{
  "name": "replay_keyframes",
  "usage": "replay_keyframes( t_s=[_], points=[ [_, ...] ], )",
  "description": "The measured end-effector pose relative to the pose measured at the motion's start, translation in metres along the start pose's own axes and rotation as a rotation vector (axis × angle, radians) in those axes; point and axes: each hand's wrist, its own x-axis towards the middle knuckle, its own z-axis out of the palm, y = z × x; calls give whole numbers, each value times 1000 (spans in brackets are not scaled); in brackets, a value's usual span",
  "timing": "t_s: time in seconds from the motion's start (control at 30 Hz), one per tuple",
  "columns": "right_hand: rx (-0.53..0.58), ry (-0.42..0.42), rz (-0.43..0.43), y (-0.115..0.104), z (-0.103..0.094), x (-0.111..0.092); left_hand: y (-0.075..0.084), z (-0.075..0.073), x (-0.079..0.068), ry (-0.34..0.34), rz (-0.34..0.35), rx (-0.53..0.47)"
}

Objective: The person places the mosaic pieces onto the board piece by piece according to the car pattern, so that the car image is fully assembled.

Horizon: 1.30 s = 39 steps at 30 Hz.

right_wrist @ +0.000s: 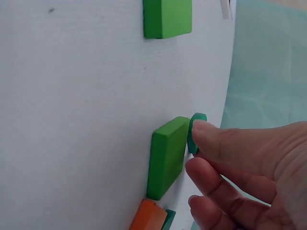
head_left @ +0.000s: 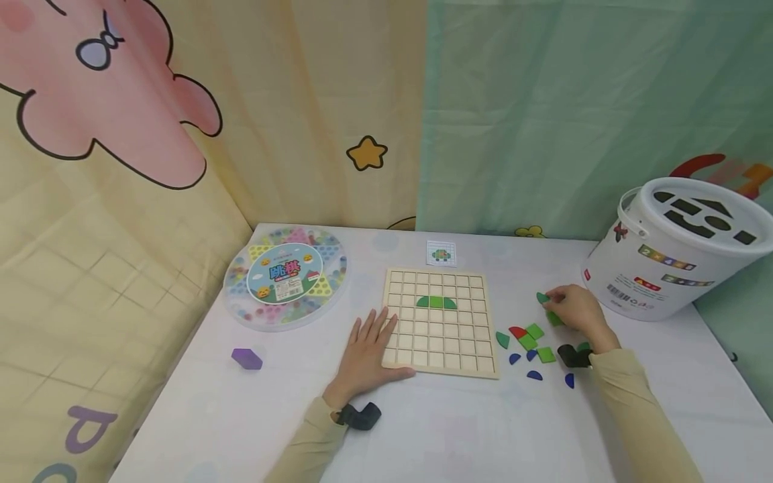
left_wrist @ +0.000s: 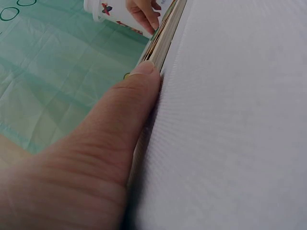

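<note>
A wooden grid board (head_left: 435,349) lies mid-table, with a light green square (head_left: 436,302) between two dark green quarter-circle pieces in its upper rows. My left hand (head_left: 365,355) rests at the board's lower left corner with fingers spread; its thumb (left_wrist: 120,110) lies along the near edge. Right of the board, my right hand (head_left: 576,312) pinches a dark green curved piece (right_wrist: 196,134) between thumb and finger. Just beside it is a light green square tile (right_wrist: 168,158) on the table, and an orange piece (right_wrist: 147,215) shows close by.
Several loose green, red and blue pieces, including a red one (head_left: 517,332), lie right of the board. A small pattern card (head_left: 441,254) is behind it. At the back right stands a white lidded bucket (head_left: 652,268). A round game box (head_left: 326,295) and purple block (head_left: 247,359) lie left.
</note>
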Motion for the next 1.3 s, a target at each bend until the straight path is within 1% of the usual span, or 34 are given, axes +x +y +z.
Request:
replay_keyframes(
  t_s=[0.17, 0.47, 0.57, 0.7, 0.8, 0.9, 1.03, 1.1, 1.2, 1.3],
  points=[
    [-37, -4, 22, -5, 0, 2, 0, -1, -1, 5, 0, 9],
    [-40, -30, 74, -17, -1, 3, 1, -1, -1, 4, -3, -2],
    [-20, -31, 63, -16, -1, 6, 1, -1, 0, 15, 4, -13],
    [36, -21, 36, -12, 1, 9, 1, -1, 0, 37, 22, -15],
    [70, 5, 23, -12, 5, 10, 1, -1, -1, 51, 34, -13],
    [78, 44, 15, -16, 9, 9, 1, -2, -1, 52, 33, -14],
    [79, 95, -18, -28, 17, 6, 2, -3, -1, 41, 24, -9],
    [83, 110, -50, -36, 21, 3, 3, -4, 0, 31, 17, -8],
    [84, 114, -119, -50, 28, -1, 3, -4, 0, 16, 4, -6],
    [92, 134, -218, -64, 35, -5, 3, -3, 0, 14, 3, -8]
  ],
)
